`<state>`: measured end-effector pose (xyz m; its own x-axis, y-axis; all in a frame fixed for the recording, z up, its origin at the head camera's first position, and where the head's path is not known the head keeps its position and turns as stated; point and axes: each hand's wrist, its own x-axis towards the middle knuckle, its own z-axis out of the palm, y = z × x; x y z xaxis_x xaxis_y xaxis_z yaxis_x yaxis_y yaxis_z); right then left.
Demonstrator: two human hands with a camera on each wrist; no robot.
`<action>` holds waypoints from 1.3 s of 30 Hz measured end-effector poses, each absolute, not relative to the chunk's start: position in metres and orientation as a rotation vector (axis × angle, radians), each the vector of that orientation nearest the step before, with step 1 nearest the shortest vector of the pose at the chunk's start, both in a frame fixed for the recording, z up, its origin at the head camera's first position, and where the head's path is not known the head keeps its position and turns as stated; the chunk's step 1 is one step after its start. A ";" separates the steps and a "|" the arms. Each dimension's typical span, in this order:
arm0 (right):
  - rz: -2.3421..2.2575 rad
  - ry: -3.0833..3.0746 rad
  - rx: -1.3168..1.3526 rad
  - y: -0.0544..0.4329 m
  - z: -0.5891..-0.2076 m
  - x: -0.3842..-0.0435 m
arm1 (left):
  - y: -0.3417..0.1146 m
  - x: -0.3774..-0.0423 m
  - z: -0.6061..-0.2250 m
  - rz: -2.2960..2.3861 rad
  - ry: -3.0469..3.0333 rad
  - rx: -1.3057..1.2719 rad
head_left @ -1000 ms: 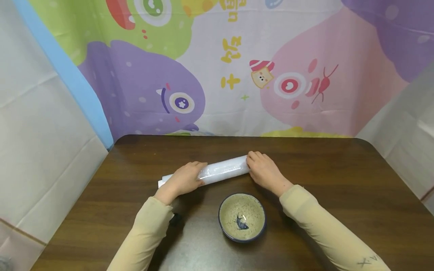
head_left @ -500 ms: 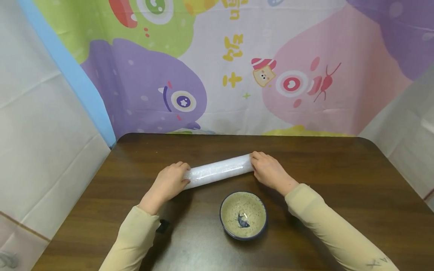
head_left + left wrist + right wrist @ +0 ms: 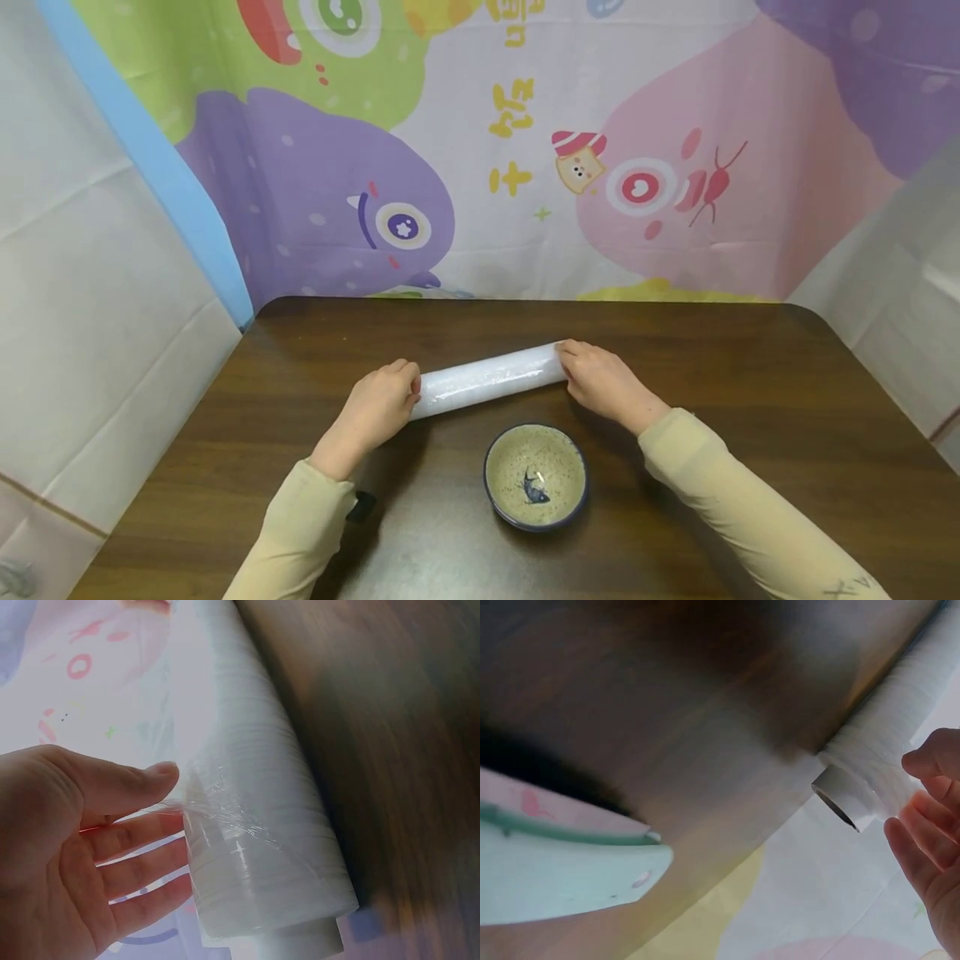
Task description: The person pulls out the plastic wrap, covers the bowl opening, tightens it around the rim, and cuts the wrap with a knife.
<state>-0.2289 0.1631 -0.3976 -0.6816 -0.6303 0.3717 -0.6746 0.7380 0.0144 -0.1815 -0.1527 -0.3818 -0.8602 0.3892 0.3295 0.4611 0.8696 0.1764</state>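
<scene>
A white roll of cling film (image 3: 487, 381) lies slantwise on the brown table behind a speckled bowl (image 3: 536, 477) with a blue rim and a fish drawn inside. My left hand (image 3: 381, 404) is at the roll's left end. In the left wrist view, its thumb and forefinger pinch a gathered strip of film (image 3: 232, 816) that stretches off the roll. At the other end is my right hand (image 3: 606, 383). The right wrist view shows its thumb and fingers (image 3: 930, 754) pinching film beside the protruding cardboard core (image 3: 844, 796).
A mint-green and pink object (image 3: 570, 862) appears in the right wrist view; my right forearm hides it from the head view. A small black device (image 3: 362, 506) sits at my left wrist. Behind the table (image 3: 750, 367) hangs a cartoon-print curtain (image 3: 517, 242).
My left hand has slid left along the roll from near its middle to its left end, and its fingers have drawn together. My right hand has shifted slightly right. The bowl stays put.
</scene>
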 end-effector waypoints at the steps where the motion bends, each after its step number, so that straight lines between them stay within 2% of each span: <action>1: 0.177 -2.590 1.009 0.164 -0.397 -0.229 | -0.152 -0.182 -0.381 -0.365 -2.759 -0.646; 39: 0.259 -2.728 0.871 0.217 -0.387 -0.205 | -0.113 -0.209 -0.380 -0.452 -2.712 -0.675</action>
<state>-0.2053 0.2169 -0.3865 -0.7844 -0.5412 0.3030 -0.5885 0.8036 -0.0884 -0.2092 -0.1132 -0.3796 -0.8412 0.3972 0.3670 0.4947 0.8392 0.2257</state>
